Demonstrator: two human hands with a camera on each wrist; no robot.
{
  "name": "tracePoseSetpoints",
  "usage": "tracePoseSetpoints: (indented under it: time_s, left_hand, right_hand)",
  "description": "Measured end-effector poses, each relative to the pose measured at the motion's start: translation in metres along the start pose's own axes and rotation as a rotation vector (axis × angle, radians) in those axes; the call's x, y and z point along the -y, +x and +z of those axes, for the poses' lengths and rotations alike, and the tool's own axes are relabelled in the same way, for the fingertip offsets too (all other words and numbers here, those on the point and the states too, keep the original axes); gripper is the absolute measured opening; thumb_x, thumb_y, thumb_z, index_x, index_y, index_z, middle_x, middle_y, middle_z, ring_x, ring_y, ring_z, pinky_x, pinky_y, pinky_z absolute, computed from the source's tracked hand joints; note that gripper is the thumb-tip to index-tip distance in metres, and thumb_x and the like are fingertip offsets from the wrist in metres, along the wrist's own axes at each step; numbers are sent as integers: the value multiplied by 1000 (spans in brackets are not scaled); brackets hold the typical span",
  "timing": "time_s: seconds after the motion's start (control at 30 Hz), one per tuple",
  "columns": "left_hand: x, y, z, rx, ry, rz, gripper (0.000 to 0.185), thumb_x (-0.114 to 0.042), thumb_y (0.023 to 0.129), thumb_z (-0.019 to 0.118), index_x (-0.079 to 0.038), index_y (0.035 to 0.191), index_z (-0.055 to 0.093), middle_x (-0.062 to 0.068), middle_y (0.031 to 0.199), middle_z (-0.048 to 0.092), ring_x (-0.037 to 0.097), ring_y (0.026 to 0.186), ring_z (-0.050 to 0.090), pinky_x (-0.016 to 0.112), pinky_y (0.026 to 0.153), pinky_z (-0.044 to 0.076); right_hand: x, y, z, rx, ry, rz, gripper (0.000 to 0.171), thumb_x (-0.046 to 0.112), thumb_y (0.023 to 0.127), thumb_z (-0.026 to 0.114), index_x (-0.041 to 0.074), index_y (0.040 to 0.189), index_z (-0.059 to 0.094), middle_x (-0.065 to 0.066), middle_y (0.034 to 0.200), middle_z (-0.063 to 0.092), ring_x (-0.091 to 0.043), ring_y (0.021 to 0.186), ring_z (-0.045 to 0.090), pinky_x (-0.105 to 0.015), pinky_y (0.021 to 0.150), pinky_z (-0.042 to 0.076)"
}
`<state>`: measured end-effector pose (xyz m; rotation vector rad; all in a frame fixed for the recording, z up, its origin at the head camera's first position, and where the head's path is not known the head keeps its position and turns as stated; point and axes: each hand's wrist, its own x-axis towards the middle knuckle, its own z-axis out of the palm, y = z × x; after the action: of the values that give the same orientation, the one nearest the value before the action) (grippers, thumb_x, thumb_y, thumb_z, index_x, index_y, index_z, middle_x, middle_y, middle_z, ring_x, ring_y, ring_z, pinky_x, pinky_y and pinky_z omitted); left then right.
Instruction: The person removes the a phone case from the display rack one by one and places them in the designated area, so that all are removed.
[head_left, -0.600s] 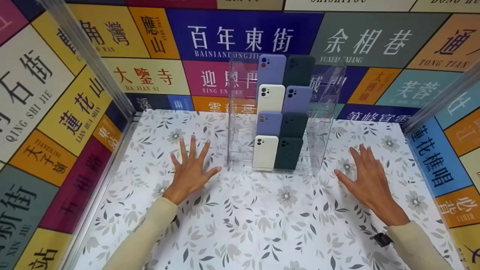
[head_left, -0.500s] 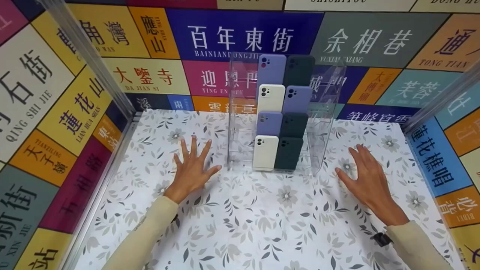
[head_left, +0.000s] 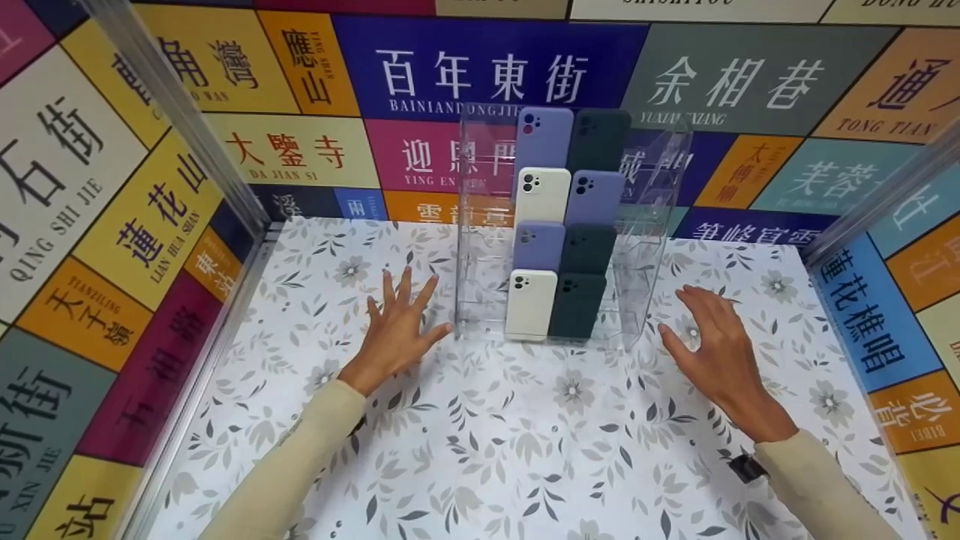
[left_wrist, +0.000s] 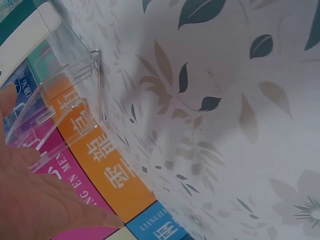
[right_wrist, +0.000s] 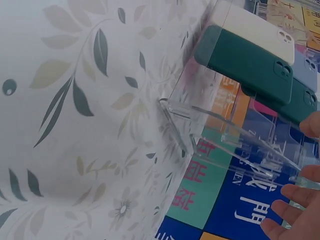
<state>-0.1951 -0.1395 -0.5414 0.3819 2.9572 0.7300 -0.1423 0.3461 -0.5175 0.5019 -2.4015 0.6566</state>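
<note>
A clear stand (head_left: 480,225) sits toward the back edge of the flowered table (head_left: 525,450), stepped so that its eight phone cases (head_left: 564,225), lilac, cream and dark green, lean back in two columns and each face shows. The left hand (head_left: 396,334) lies with fingers spread and straight, its thumb right at the stand's left front corner, gripping nothing. The right hand (head_left: 712,352) hovers near the right side, fingers loose and apart, empty too, so the two flank the stand.

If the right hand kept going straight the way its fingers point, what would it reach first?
Most likely the right side wall of the clear acrylic phone-case stand. The right hand lies open with fingers aimed up and slightly left toward it; depth is hard to judge, so it could pass just beside it.
</note>
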Motion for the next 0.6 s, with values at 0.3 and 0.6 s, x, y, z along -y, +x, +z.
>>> tracePoseSetpoints:
  time_s: [0.3,0.6]
  left_hand:
    - [-8,11,1,4,-123,15,90,-54,108,68,-21,178,22,25,182,6,53,166,-3,81,123,18]
    - [-21,19,-1,-9,-159,30,88,-47,108,70,-17,177,24,22,183,9,48,168,-2,75,128,13]
  right_hand:
    - [11,9,14,29,23,5,59,2,88,88,-6,142,67,-25,142,68,-46,128,62,-62,101,51]
    - [19,17,24,60,54,31,57,2,90,87,-6,142,67,-25,145,66,-44,133,60,-64,104,52]
